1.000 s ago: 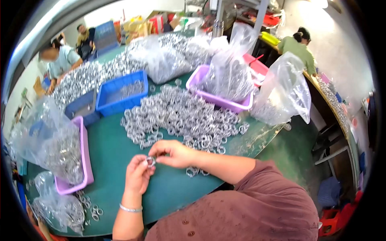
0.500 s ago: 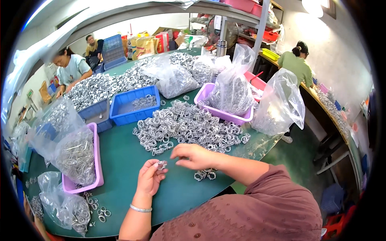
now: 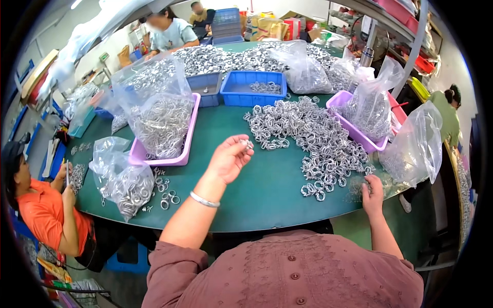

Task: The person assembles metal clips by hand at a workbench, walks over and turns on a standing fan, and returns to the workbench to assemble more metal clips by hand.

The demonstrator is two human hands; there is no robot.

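Observation:
My left hand, with a silver bangle at its wrist, is raised over the green table. Its thumb and fingers pinch a small silver metal piece, whose full shape the fingers hide. At the right, my right hand rests low by the table edge. Thumb and fingers are apart there, and the fingertips lie close to a metal ring at the edge of the pile; I cannot tell whether they touch it. The pile of silver ring-shaped metal clamps spreads between and beyond both hands.
Pink trays with bagged metal parts flank the work area. A blue tray stands behind the pile, and a clear bag at the right edge. Left, a person in orange sits at the table; another person works across it.
My right hand has moved away from the left hand, out to the right edge of the pile. My left hand still pinches the small piece. The view has turned left.

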